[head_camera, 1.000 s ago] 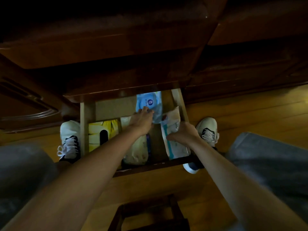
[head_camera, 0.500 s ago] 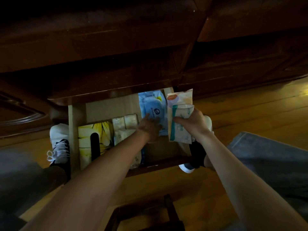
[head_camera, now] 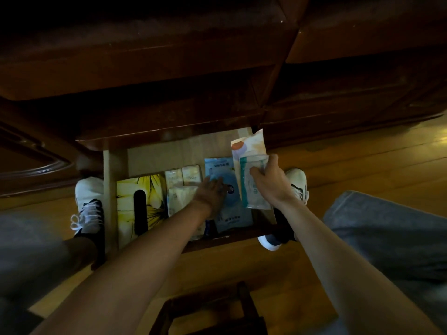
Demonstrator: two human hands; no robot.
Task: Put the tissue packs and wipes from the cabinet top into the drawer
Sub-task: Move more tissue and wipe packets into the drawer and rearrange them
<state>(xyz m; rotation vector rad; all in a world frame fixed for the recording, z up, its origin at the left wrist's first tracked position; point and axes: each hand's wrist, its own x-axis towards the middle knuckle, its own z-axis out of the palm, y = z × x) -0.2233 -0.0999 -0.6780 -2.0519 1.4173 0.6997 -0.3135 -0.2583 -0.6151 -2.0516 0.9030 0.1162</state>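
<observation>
Below dark cabinetry, drawer [head_camera: 110, 189] holds tissue packs [head_camera: 182, 175]; left hand [head_camera: 211, 193] presses blue wipes [head_camera: 229, 213] flat-fingered, right hand [head_camera: 271, 182] grips two packs [head_camera: 251, 155].

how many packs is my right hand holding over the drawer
2: a clear pack with a teal edge in front and an orange-patterned pack behind it, both gripped in the right hand. Another could be hidden between them.

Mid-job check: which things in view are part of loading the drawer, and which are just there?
Job:
drawer
blue wipes pack, under left hand
two packs gripped by right hand: teal-striped, orange-spotted
cream tissue packs

Just there:
yellow tissue box
stool
</observation>
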